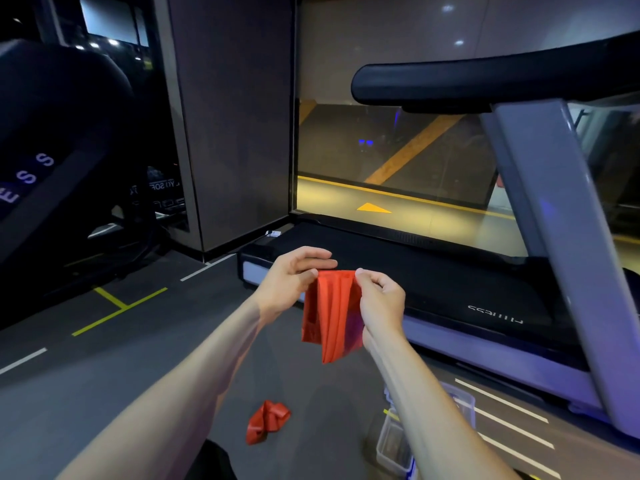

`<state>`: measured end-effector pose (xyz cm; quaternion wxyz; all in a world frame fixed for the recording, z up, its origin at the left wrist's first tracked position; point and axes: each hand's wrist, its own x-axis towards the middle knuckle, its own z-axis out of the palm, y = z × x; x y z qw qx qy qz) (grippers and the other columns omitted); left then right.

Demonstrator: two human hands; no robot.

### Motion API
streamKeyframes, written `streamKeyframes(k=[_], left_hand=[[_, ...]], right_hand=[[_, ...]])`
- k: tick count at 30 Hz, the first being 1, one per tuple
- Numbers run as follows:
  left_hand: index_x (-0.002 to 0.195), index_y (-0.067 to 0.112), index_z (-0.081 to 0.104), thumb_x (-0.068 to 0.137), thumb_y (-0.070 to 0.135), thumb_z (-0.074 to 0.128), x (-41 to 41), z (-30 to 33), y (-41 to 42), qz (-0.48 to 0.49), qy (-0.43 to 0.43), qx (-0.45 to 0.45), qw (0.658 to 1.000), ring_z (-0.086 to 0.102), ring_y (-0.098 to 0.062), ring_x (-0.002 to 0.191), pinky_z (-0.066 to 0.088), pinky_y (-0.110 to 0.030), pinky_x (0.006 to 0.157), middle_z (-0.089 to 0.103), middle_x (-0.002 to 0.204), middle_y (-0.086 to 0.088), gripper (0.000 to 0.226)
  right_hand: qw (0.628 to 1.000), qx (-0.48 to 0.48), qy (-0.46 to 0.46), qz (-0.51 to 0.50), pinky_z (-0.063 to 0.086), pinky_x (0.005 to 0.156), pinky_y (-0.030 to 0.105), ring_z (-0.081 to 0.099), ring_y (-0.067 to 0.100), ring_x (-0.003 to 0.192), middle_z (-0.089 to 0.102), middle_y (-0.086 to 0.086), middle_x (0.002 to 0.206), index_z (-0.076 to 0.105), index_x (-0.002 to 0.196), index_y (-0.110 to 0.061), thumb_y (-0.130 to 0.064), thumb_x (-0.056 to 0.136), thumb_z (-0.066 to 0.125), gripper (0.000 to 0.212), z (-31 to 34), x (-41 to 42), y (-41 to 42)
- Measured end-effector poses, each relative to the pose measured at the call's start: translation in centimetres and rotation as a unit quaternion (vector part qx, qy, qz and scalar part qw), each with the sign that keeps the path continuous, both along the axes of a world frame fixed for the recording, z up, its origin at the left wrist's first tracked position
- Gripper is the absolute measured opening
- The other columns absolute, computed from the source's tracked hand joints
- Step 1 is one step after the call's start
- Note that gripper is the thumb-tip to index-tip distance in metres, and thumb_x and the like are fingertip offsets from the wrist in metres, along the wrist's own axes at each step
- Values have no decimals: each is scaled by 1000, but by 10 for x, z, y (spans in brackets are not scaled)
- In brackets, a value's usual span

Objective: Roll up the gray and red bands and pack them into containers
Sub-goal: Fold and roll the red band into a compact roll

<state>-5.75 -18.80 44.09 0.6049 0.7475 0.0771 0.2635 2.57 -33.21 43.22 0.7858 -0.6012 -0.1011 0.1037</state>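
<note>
At the view's centre, a folded red band (330, 315) is pinched at its top edge by both hands, left hand (294, 278) and right hand (381, 299), above the floor. Loose folds may be dropped if either pinch slackens. At 6 o'clock another red band (266, 422) lies crumpled; at 5 o'clock clear containers (394, 445) wait.

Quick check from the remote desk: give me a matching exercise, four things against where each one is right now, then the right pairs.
Things:
1. folded red band
2. crumpled red band
3. clear containers
4. treadmill

Places:
A. on the floor under the right forearm
B. pinched at its top edge by the left hand and right hand
C. ahead, beyond both hands
D. loose on the floor between the forearms

Pairs: 1-B, 2-D, 3-A, 4-C
</note>
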Motion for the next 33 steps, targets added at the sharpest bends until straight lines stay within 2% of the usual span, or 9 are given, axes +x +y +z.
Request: streamKeyframes(k=[6, 10, 14, 18, 21, 24, 28, 30, 33], left_hand=[[124, 11, 64, 103, -4, 49, -6, 4, -7, -22, -7, -23, 999, 70, -26, 115, 54, -38, 95, 75, 119, -5, 31], [123, 16, 68, 100, 15, 63, -8, 1, -14, -7, -19, -31, 999, 69, -25, 117, 50, -47, 106, 76, 118, -2, 24], [125, 19, 68, 82, 26, 86, -10, -1, -22, 35, -32, 19, 999, 71, -13, 112, 54, -39, 104, 75, 119, 1, 47], [127, 21, 65, 69, 34, 94, -6, -7, -24, 63, -41, 42, 996, 71, -11, 110, 56, -33, 98, 72, 121, 3, 66], [123, 18, 67, 78, 18, 88, -2, -9, -24, 108, -56, 72, 990, 70, -5, 109, 56, -32, 98, 73, 117, 5, 49], [116, 17, 71, 86, 4, 77, 1, -8, -20, 128, -58, 62, 988, 73, -8, 102, 59, -32, 94, 76, 109, 4, 33], [113, 15, 72, 87, 3, 78, 0, -2, -16, 106, -56, 45, 992, 76, -14, 92, 59, -23, 79, 78, 101, -1, 29], [112, 16, 73, 87, 4, 78, 0, 0, -14, 95, -52, 42, 993, 76, -15, 91, 59, -25, 80, 78, 100, -3, 28], [109, 20, 74, 86, 6, 81, 1, 3, -8, 90, -49, 36, 994, 76, -18, 94, 59, -30, 86, 78, 101, -3, 28]], right_hand=[[998, -15, 12, -57, 54, 72, 28, 70, 12, 82, 76, -4, 85, 76, 91, -20, -28, 96, 72, 11, 3, -1, 7], [996, -27, 12, -87, 58, 73, 30, 72, 12, 80, 77, -6, 84, 76, 88, -23, -24, 96, 71, 10, 6, -4, 11], [994, -28, -5, -110, 50, 65, 21, 71, 6, 79, 76, -9, 81, 76, 88, -22, -25, 95, 70, 9, 9, -8, 15], [993, -30, -16, -111, 47, 63, 18, 69, 2, 80, 76, -9, 84, 77, 92, -20, -24, 94, 71, 8, 9, -12, 18], [993, -31, -25, -108, 48, 68, 21, 67, -1, 79, 74, -14, 80, 77, 89, -21, -26, 93, 73, 8, 8, -12, 18], [995, -30, -30, -90, 48, 70, 21, 67, -1, 79, 74, -15, 82, 77, 89, -21, -28, 92, 74, 8, 6, -8, 15], [998, -11, -52, -36, 52, 72, 20, 67, 1, 74, 76, -11, 78, 75, 90, -21, -25, 95, 72, 7, 3, 0, 10], [998, 5, -62, 7, 52, 68, 17, 65, 1, 70, 76, -9, 74, 73, 93, -17, -22, 97, 71, 7, 3, 5, 8], [993, 32, -73, 83, 54, 68, 19, 68, 5, 75, 77, -1, 83, 71, 99, -11, -18, 95, 74, 9, 3, 13, 3]])
